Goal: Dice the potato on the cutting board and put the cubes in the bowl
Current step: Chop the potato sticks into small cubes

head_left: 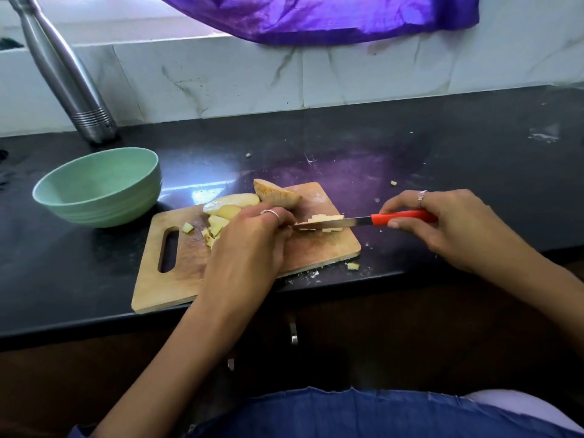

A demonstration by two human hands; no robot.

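On cutting board — left grip pinches potato strips | right grip clasps knife

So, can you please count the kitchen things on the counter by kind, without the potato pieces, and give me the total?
Bowl, green, nothing visible inside: 1
Cutting board, wooden: 1
Knife, orange handle, held in the right hand: 1
Steel bottle: 1
Total: 4
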